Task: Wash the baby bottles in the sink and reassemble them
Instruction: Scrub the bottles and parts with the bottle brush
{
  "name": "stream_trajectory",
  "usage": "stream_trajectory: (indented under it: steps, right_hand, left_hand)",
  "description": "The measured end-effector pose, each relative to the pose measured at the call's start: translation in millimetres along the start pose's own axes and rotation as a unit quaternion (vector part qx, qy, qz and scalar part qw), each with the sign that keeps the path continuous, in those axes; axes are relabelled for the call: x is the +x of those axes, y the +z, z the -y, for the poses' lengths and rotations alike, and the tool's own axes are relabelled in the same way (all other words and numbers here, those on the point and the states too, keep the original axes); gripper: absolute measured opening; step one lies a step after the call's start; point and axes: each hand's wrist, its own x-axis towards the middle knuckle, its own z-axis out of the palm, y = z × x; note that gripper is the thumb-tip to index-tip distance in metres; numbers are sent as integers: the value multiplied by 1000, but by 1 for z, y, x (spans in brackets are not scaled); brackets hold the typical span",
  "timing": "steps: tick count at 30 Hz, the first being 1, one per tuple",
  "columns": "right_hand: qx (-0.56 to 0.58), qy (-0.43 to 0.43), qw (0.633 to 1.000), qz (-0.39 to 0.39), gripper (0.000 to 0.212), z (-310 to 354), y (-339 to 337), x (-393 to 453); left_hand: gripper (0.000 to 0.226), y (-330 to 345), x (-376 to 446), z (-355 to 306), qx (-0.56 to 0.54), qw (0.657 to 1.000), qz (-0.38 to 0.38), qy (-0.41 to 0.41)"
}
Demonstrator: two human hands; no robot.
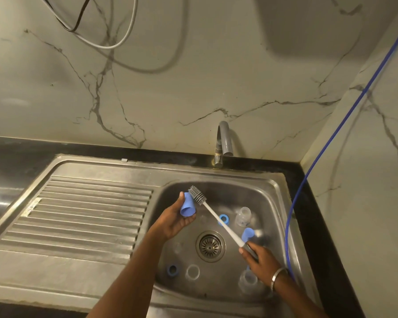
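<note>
Over the sink (276,187), at its ten o'clock, the person's left hand (174,222) curls its fingers round a blue bottle cap (187,207). The right hand (259,260), at four o'clock, is clenched on the bottle brush (218,222), bristles touching the cap. Twisting the brush inside should clean it best.

I see a sink (274,203) of brushed steel, dull and scuffed, its ribbed drainboard (83,216) streaked. The cap (188,207) looks like matt blue plastic; the bottle (243,216) is clear plastic. The brush (216,220) has a smooth white plastic stem and grey bristles. The wall (193,76) is glossy veined marble; the surface (308,180) is polished black stone.
</note>
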Motion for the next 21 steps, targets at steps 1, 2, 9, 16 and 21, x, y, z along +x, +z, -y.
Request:
stream_trajectory:
  steps: [1,2,9,16,21]
  right_hand:
    - [1,4,1000,0,24,0,1,0]
    - [1,10,1000,1,25,-1,2,0]
    - [2,8,1000,10,27,-3,6,-3]
    - [-25,17,999,23,27,-7,2,-6]
    - [-31,34,998,33,22,0,4,-7]
  left_hand:
    - [51,0,0,1,8,1000,-1,-7]
    - [50,0,0,2,14,1000,-5,-11]
    - [28,-1,3,4,13,999,-20,42]
    - [18,-2,10,3,57,995,-87,8]
    - [16,-1,12,7,53,994,-92,18]
